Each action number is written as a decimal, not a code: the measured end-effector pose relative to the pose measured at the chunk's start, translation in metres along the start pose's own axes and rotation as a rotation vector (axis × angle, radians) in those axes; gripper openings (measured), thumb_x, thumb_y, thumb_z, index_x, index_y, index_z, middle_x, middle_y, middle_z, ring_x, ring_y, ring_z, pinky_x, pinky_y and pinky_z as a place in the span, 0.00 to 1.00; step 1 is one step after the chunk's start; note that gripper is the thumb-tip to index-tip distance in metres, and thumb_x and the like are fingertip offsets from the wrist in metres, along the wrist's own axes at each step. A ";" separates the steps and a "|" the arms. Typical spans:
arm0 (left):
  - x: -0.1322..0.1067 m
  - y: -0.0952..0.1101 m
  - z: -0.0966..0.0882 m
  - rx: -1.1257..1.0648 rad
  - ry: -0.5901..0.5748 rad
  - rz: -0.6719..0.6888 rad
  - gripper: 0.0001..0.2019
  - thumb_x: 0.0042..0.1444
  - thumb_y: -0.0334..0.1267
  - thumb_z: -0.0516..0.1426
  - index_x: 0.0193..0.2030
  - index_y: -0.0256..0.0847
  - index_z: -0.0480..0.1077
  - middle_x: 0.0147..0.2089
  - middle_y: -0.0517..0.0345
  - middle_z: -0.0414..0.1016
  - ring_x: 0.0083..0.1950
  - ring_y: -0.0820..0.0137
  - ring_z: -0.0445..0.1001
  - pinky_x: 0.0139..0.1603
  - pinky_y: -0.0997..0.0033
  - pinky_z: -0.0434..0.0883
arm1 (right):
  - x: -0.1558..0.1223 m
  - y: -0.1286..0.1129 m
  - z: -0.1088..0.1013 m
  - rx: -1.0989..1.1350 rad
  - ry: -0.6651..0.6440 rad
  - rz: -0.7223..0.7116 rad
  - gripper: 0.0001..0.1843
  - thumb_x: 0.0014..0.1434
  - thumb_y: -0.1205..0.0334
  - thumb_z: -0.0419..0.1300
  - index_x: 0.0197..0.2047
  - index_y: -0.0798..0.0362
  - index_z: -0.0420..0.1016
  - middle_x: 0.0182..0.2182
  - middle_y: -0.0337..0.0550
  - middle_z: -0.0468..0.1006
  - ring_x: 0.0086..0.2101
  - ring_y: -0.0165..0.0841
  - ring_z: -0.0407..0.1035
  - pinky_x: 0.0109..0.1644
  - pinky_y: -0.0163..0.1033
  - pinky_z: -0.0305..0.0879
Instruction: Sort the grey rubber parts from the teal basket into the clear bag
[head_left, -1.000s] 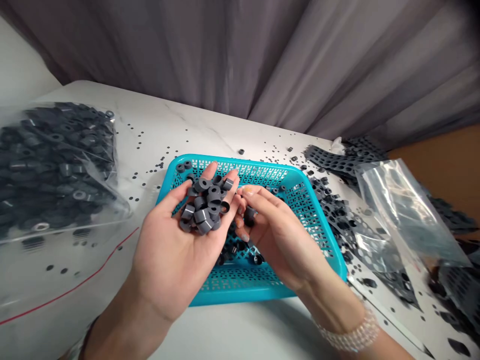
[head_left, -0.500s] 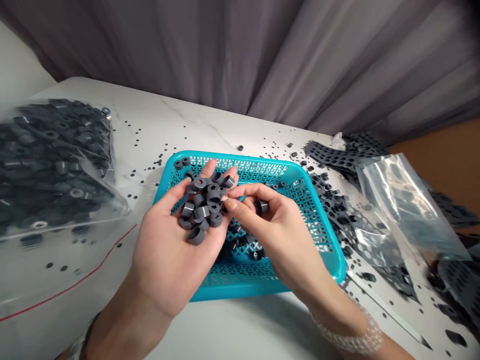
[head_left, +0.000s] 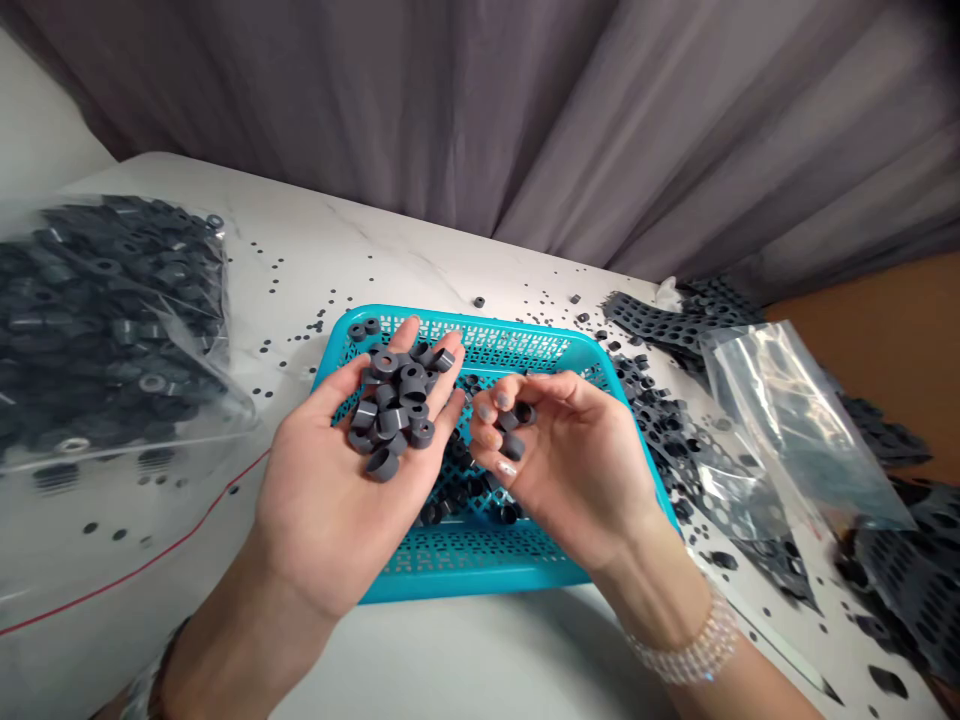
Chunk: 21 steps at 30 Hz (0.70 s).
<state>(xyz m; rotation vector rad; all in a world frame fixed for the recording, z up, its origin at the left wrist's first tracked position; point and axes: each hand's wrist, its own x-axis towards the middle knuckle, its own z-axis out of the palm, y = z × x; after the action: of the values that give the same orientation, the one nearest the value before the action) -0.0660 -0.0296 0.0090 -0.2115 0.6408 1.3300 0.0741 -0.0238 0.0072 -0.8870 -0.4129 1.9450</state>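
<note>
My left hand [head_left: 337,480] lies palm up over the left part of a turquoise perforated basket [head_left: 555,360], cupping a heap of small dark grey rubber rings [head_left: 394,405]. My right hand [head_left: 577,460] is beside it over the basket's middle, palm up with fingers curled around a few of the same grey rings [head_left: 517,420]. More loose rings [head_left: 457,490] lie on the basket floor between and under the hands. A pearl bracelet [head_left: 686,645] sits on my right wrist.
A clear plastic bag full of grey rings [head_left: 97,320] lies at the left on the white table [head_left: 465,660]. Punched-out dark rubber sheets [head_left: 697,440] and an empty clear bag [head_left: 795,420] lie at the right. Tiny black punch scraps dot the table. A grey curtain hangs behind.
My right hand has drawn back from the heap in my left palm and turned palm up with a few rings in its curled fingers. My left hand stays cupped.
</note>
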 end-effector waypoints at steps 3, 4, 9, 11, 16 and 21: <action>-0.001 0.000 0.001 -0.001 0.023 -0.008 0.21 0.65 0.37 0.43 0.61 0.46 0.66 0.57 0.54 0.75 0.58 0.61 0.73 0.63 0.52 0.65 | 0.002 -0.001 -0.003 -0.016 0.000 0.026 0.18 0.57 0.57 0.53 0.18 0.53 0.63 0.20 0.39 0.66 0.17 0.24 0.56 0.17 0.31 0.46; -0.001 0.000 0.001 0.002 0.024 -0.015 0.21 0.65 0.37 0.43 0.61 0.46 0.66 0.57 0.54 0.75 0.57 0.61 0.73 0.63 0.52 0.65 | 0.003 -0.001 -0.004 -0.010 -0.008 0.053 0.19 0.58 0.56 0.53 0.18 0.53 0.61 0.18 0.36 0.64 0.15 0.22 0.52 0.16 0.30 0.41; 0.001 0.000 0.001 0.025 -0.007 -0.013 0.20 0.65 0.38 0.44 0.61 0.45 0.66 0.57 0.52 0.75 0.56 0.59 0.75 0.58 0.50 0.70 | -0.001 0.002 -0.001 -0.336 -0.049 0.021 0.17 0.64 0.55 0.50 0.26 0.52 0.66 0.16 0.29 0.55 0.13 0.21 0.39 0.15 0.32 0.33; 0.001 0.001 0.001 0.036 -0.014 -0.024 0.20 0.66 0.39 0.43 0.61 0.45 0.65 0.58 0.50 0.74 0.55 0.59 0.75 0.55 0.52 0.73 | -0.007 0.001 0.002 -0.687 -0.055 -0.137 0.18 0.65 0.53 0.51 0.27 0.52 0.69 0.16 0.29 0.53 0.15 0.22 0.41 0.17 0.33 0.35; 0.002 0.003 -0.002 0.041 -0.015 -0.012 0.20 0.67 0.39 0.43 0.62 0.49 0.64 0.59 0.57 0.73 0.57 0.62 0.74 0.62 0.52 0.65 | -0.016 -0.006 0.001 -1.318 0.060 -0.418 0.22 0.66 0.51 0.50 0.25 0.53 0.71 0.17 0.33 0.53 0.19 0.25 0.46 0.21 0.36 0.40; 0.000 0.004 -0.002 0.066 -0.026 -0.009 0.20 0.66 0.38 0.46 0.63 0.47 0.62 0.60 0.57 0.73 0.59 0.63 0.72 0.67 0.50 0.57 | -0.013 -0.008 0.000 -1.065 0.105 -0.420 0.17 0.65 0.51 0.53 0.35 0.53 0.76 0.17 0.32 0.54 0.18 0.24 0.47 0.19 0.33 0.41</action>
<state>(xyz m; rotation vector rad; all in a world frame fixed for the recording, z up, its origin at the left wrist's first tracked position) -0.0710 -0.0301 0.0081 -0.1428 0.6600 1.2989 0.0832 -0.0309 0.0173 -1.3889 -1.5072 1.2032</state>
